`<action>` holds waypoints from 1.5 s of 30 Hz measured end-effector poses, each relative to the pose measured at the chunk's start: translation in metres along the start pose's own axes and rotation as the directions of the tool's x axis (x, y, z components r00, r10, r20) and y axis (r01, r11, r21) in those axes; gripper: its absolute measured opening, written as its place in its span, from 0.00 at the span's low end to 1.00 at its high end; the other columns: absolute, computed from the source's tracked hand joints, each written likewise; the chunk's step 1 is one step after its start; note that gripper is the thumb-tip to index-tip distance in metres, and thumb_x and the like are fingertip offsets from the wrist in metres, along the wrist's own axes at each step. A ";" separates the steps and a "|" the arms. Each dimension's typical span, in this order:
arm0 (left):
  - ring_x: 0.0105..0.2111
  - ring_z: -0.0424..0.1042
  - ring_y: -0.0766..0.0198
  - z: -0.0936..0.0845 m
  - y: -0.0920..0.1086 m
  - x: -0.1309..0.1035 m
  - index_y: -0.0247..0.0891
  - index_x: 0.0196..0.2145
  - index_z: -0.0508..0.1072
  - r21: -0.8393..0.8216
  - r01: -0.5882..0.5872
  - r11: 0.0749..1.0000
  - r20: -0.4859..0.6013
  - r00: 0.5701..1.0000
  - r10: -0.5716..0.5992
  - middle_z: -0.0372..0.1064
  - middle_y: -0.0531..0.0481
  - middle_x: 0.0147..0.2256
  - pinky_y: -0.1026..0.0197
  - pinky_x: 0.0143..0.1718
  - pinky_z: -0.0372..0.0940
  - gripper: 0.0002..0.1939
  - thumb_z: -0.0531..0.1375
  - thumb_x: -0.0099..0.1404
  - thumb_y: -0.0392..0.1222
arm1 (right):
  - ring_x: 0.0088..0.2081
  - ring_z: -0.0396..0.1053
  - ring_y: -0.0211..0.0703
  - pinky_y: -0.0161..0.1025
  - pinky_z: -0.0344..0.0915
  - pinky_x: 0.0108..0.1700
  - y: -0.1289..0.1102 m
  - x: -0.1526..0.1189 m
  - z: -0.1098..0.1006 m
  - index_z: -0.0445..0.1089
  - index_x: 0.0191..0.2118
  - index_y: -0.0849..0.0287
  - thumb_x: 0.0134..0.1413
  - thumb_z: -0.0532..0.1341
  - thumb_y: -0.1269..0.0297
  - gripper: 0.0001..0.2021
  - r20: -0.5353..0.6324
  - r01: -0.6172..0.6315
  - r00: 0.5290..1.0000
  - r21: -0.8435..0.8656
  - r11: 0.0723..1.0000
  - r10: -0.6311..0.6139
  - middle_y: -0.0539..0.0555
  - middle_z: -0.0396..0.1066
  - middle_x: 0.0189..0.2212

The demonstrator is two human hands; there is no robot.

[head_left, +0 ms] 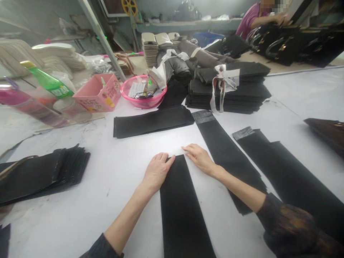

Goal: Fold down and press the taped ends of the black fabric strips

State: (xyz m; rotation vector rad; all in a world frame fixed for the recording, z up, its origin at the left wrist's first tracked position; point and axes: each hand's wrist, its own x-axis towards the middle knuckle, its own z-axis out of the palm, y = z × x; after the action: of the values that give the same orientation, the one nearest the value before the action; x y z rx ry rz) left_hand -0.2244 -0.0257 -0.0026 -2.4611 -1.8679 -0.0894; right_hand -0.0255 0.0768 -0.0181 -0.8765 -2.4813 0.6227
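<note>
A long black strip (180, 208) of flat, leather-like material lies on the white tabletop, running from its far end toward me. My left hand (158, 171) is at the strip's far left corner, thumb over the top and bent fingers along the edge; the fingertips are partly hidden. Just right of that far end, my right hand (198, 157) is open, its fingers stretched to the left and nothing visible in them. Beyond both hands lies a stack of black pieces (153, 122). Another black strip (223, 150) with a grey end passes under my right forearm.
Farther right lies a stepped pile of black strips (285, 165). A black stack (34, 175) is at left. Behind are a pink basin (143, 104), a pink box (98, 93), a green bottle (48, 80) and a tied black bundle (228, 89). A person (251, 19) sits near black handbags (287, 44).
</note>
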 end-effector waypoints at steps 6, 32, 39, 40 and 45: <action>0.44 0.65 0.58 0.007 -0.012 -0.008 0.37 0.49 0.68 -0.134 0.042 0.990 -0.080 0.995 -0.053 0.65 0.45 0.41 0.57 0.46 0.66 0.12 0.53 0.68 0.33 | 0.45 0.63 0.46 0.43 0.60 0.49 -0.025 0.011 0.023 0.71 0.48 0.55 0.61 0.59 0.65 0.11 0.083 0.209 0.977 -0.161 0.965 -0.198 0.53 0.70 0.41; 0.49 0.64 0.53 0.014 -0.040 -0.031 0.27 0.49 0.68 -0.042 -0.089 0.995 -0.129 0.988 0.083 0.65 0.39 0.44 0.51 0.52 0.65 0.13 0.53 0.68 0.31 | 0.41 0.58 0.45 0.42 0.56 0.44 -0.032 0.028 0.021 0.57 0.62 0.42 0.64 0.53 0.69 0.23 0.311 0.377 0.909 -0.324 0.868 -0.278 0.55 0.64 0.40; 0.51 0.65 0.49 0.013 -0.031 -0.030 0.22 0.49 0.68 0.040 -0.095 0.995 -0.125 0.987 0.100 0.66 0.33 0.45 0.49 0.53 0.65 0.14 0.51 0.67 0.27 | 0.41 0.58 0.46 0.42 0.56 0.42 -0.032 0.027 0.024 0.59 0.61 0.44 0.64 0.53 0.68 0.21 0.296 0.393 0.909 -0.373 0.840 -0.294 0.56 0.64 0.41; 0.51 0.65 0.49 0.013 -0.031 -0.030 0.22 0.49 0.68 0.045 -0.098 0.994 -0.127 0.987 0.103 0.66 0.33 0.45 0.49 0.53 0.65 0.14 0.51 0.66 0.27 | 0.41 0.58 0.46 0.42 0.56 0.42 -0.032 0.027 0.025 0.59 0.60 0.44 0.64 0.53 0.68 0.21 0.293 0.392 0.910 -0.375 0.840 -0.294 0.56 0.64 0.41; 0.52 0.64 0.48 0.015 -0.031 -0.032 0.22 0.49 0.67 0.049 -0.078 0.996 -0.131 0.988 0.084 0.65 0.33 0.46 0.49 0.55 0.64 0.14 0.52 0.66 0.27 | 0.42 0.59 0.46 0.42 0.56 0.43 -0.031 0.024 0.027 0.61 0.59 0.44 0.64 0.54 0.67 0.20 0.261 0.368 0.922 -0.370 0.853 -0.284 0.56 0.64 0.41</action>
State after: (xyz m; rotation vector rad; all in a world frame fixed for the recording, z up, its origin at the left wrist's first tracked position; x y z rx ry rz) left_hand -0.2626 -0.0471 -0.0199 -2.4333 -1.6969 -0.2016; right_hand -0.0715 0.0642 -0.0169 -0.5170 -2.9140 0.0624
